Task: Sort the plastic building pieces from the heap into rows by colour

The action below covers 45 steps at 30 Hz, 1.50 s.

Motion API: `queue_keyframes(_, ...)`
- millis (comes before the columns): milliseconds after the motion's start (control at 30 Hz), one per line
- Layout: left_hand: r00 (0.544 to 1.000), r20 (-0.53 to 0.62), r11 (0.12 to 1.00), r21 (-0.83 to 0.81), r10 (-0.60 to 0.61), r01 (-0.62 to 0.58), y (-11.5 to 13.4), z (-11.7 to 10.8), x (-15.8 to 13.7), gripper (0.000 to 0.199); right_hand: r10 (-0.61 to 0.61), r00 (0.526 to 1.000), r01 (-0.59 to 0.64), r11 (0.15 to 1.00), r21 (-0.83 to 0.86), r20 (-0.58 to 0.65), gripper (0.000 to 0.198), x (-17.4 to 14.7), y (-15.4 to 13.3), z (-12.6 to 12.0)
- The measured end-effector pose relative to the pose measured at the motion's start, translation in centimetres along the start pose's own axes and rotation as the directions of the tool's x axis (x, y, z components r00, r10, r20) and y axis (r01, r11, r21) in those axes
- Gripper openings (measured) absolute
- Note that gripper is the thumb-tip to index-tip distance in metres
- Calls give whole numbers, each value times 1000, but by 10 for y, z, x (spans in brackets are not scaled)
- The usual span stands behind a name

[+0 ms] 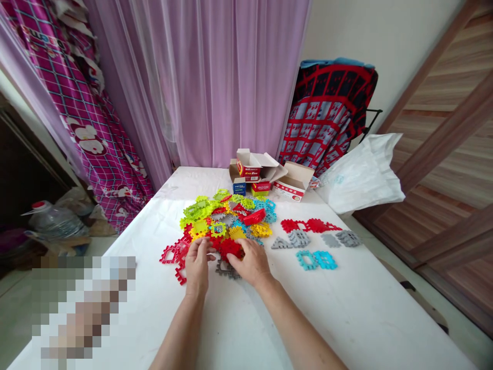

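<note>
Red toothed pieces are held between thumb and fingers of the right hand at the near edge of the multicoloured pile, while the left hand curls beside them, its grip indeterminable.

Right grip on red pieces, left grip near; bright pile, boxes beyond.
</note>
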<state>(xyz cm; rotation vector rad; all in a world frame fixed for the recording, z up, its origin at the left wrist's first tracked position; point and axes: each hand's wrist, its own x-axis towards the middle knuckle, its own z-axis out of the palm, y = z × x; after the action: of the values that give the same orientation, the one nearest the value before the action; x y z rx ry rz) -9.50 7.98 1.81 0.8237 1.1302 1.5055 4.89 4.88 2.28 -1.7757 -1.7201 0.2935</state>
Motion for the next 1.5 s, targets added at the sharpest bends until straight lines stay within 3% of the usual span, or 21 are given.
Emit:
queue_keyframes(67, 997, 73, 999, 44, 2, -5, 1, 3, -3, 38, 98, 995, -98, 965, 242, 11, 26, -4, 4, -10)
queue_keyframes(100, 992, 125, 998, 66, -8, 0, 2, 5, -6, 41, 164, 985, -174, 907, 384, 58, 28, -6, 5, -15)
queue_keyframes(200, 948, 303, 989, 134, -99, 61, 3, 10, -15, 51, 264, 896, -444, 562, 698, 357, 38, -11, 8, -27)
queue_keyframes(300, 885, 426, 975, 190, -190, 118, 2, 14, -22, 49, 192, 797, -604, 271, 749, 573, 45, -17, 9, -31)
queue_keyframes(367, 866, 456, 973, 192, -205, 130, 0, 14, -24, 45, 160, 769, -640, 197, 743, 619, 46, -20, 10, -31)
queue_keyframes(433, 859, 465, 973, 185, -212, 140, -2, 14, -25, 44, 175, 766, -643, 179, 745, 619, 45, -24, 13, -30)
queue_keyframes(567, 845, 467, 960, 218, -262, 177, -5, 14, -26, 45, 277, 813, -577, 260, 774, 513, 46, -32, 23, -29)
queue_keyframes(667, 841, 463, 953, 238, -280, 186, -6, 15, -28, 46, 289, 873, -485, 423, 765, 393, 44, -38, 31, -33)
queue_keyframes(767, 834, 465, 947, 253, -298, 198, -5, 17, -31, 46, 200, 938, -345, 586, 733, 282, 40, -44, 36, -44)
queue_keyframes(833, 820, 484, 944, 263, -306, 197, -3, 19, -33, 45, 113, 968, -233, 730, 642, 223, 50, -47, 37, -55)
queue_keyframes(900, 804, 506, 941, 279, -312, 189, -2, 21, -36, 44, 15, 982, -99, 889, 447, 187, 61, -50, 35, -66)
queue_keyframes(967, 796, 513, 934, 309, -322, 179, -1, 23, -39, 45, -83, 979, 42, 976, 215, 186, 59, -51, 31, -77)
queue_keyframes(1067, 791, 512, 922, 350, -335, 164, 0, 26, -43, 48, -183, 956, 191, 981, -15, 232, 49, -50, 25, -88)
queue_keyframes(1200, 782, 525, 919, 366, -335, 148, -4, 28, -47, 49, -241, 934, 293, 939, -180, 264, 46, -48, 20, -95)
queue_keyframes(1400, 737, 573, 917, 367, -358, 159, -11, 31, -56, 49, -274, 906, 346, 918, -193, 321, 41, -46, 31, -100)
queue_keyframes(1500, 753, 557, 924, 338, -350, 180, -8, 33, -59, 52, -240, 924, 311, 925, -221, 296, 39, -36, 53, -115)
